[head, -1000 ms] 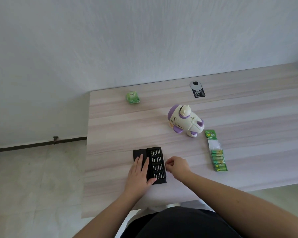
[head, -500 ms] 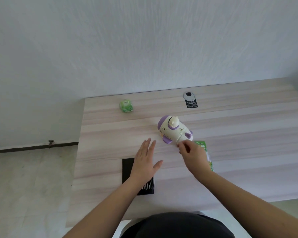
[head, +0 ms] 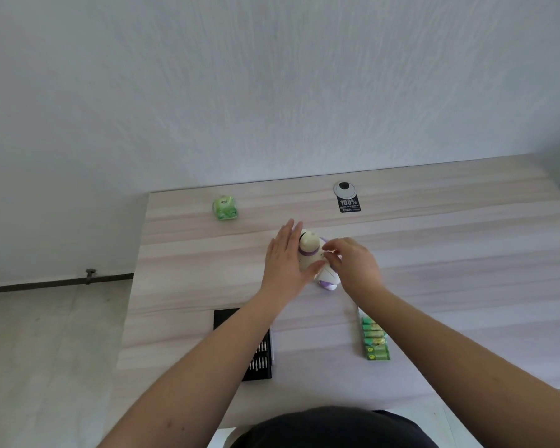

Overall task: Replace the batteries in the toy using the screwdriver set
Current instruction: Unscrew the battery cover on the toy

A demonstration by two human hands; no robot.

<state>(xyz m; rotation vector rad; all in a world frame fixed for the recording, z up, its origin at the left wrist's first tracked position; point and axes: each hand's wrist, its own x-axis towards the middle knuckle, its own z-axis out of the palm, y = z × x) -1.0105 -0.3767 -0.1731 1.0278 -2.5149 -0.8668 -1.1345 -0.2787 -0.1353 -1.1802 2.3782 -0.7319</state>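
The white and purple toy (head: 309, 250) stands on the wooden table (head: 450, 253) between my hands. My left hand (head: 285, 261) lies flat against the toy's left side, fingers straight and thumb at its base. My right hand (head: 353, 266) curls its fingers onto the toy's right side; whether it also pinches something small is hidden. The black screwdriver set (head: 261, 358) lies open near the front edge, partly under my left forearm. A strip of green batteries (head: 374, 341) lies to the right, beside my right forearm.
A small green packet (head: 225, 207) sits at the back left of the table. A round cable grommet (head: 345, 189) with a black sticker (head: 349, 204) is at the back middle. The table's left edge drops to a tiled floor (head: 46, 350).
Both hands left the screwdriver set and moved forward to the toy. The left hand now rests against its left side and the right hand's fingers are on its right side.
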